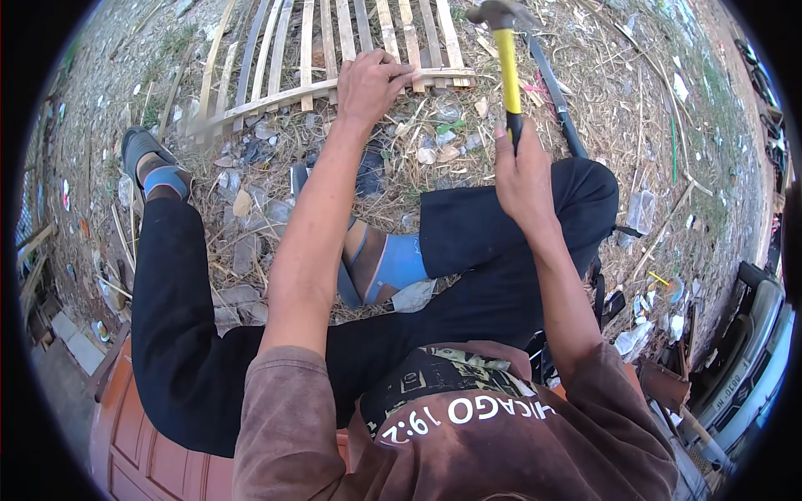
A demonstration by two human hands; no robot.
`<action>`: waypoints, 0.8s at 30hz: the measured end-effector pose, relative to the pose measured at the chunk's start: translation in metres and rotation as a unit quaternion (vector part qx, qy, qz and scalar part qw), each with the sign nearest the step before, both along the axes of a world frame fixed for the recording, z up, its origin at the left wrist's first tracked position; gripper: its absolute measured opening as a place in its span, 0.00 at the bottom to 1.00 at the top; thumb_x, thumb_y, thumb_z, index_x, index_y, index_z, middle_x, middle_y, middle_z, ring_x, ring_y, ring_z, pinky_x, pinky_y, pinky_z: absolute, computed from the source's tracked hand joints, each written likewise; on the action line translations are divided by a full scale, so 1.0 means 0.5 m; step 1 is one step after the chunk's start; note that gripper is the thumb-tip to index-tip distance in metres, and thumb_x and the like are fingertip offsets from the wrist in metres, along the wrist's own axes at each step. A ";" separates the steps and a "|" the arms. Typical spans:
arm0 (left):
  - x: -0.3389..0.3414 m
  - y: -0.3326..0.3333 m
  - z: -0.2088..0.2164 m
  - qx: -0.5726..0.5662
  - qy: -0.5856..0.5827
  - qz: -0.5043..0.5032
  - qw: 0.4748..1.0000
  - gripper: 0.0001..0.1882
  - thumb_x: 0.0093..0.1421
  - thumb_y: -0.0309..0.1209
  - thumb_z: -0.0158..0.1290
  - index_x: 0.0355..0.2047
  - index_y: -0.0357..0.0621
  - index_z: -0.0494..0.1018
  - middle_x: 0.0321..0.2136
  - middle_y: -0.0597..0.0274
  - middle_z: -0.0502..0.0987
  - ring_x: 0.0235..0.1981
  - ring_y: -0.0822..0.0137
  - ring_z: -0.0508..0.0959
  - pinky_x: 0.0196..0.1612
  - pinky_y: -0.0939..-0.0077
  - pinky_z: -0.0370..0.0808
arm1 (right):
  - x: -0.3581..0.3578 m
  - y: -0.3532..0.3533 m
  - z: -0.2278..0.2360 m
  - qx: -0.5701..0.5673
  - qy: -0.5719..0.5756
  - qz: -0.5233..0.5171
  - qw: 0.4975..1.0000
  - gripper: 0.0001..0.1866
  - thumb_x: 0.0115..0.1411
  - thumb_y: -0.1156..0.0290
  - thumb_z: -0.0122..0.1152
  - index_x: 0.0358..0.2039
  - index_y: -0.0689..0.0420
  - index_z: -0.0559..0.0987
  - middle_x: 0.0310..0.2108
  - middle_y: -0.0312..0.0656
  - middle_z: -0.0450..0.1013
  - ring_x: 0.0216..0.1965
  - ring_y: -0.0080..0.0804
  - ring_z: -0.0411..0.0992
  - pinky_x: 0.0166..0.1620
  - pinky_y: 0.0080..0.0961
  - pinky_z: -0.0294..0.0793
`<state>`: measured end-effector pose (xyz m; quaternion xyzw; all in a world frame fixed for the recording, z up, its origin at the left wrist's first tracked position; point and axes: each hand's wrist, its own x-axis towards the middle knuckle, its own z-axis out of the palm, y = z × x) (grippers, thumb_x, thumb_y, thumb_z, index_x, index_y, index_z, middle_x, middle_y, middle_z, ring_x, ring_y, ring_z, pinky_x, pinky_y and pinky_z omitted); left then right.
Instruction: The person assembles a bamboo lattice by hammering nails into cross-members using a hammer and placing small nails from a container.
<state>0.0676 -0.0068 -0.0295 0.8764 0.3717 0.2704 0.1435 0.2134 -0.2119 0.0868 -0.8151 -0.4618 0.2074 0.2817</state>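
The right hand (525, 171) is gripping a yellow-handled hammer (508, 71); the left hand (368, 88) is resting on the crosspiece (288, 95) of a slatted wooden frame (327, 42) on the ground (710, 125) — whether it's pinching anything, I cannot tell. A stray swing could be catching its fingers.

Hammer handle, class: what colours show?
Yellow and black; the hammer handle shows best in the head view.

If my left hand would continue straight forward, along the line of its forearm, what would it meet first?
Most likely a narrow wooden slat just ahead of the left hand; the depth between them is unclear, so they may even touch.
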 end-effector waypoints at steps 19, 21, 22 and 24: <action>-0.024 0.014 -0.008 -0.002 0.010 0.009 1.000 0.13 0.56 0.47 0.64 0.36 0.58 0.87 0.30 0.68 0.80 0.35 0.64 0.79 0.38 0.64 0.73 | -0.009 0.052 0.155 0.063 0.044 0.021 0.997 0.12 0.71 0.65 0.52 0.38 0.62 0.68 0.18 0.51 0.68 0.19 0.54 0.68 0.24 0.43 0.63; -0.024 0.006 -0.010 0.011 0.005 0.010 1.000 0.13 0.56 0.47 0.64 0.36 0.58 0.87 0.30 0.68 0.79 0.36 0.64 0.79 0.39 0.64 0.74 | -0.025 0.056 0.192 0.126 0.115 -0.045 0.984 0.12 0.72 0.66 0.52 0.37 0.62 0.68 0.18 0.50 0.68 0.18 0.51 0.68 0.24 0.40 0.63; -0.025 0.002 -0.011 0.011 0.005 0.011 1.000 0.13 0.56 0.47 0.64 0.36 0.58 0.87 0.30 0.68 0.79 0.36 0.64 0.79 0.39 0.64 0.74 | -0.029 0.046 0.145 0.155 0.080 -0.042 0.984 0.11 0.72 0.66 0.51 0.38 0.62 0.67 0.18 0.51 0.68 0.19 0.54 0.69 0.24 0.42 0.64; -0.008 0.001 -0.010 0.003 -0.001 0.001 1.000 0.12 0.56 0.47 0.64 0.36 0.58 0.87 0.30 0.68 0.79 0.36 0.64 0.79 0.39 0.64 0.74 | -0.035 0.011 0.041 0.095 -0.018 -0.008 0.995 0.11 0.71 0.69 0.51 0.40 0.64 0.66 0.18 0.57 0.70 0.21 0.63 0.71 0.25 0.50 0.65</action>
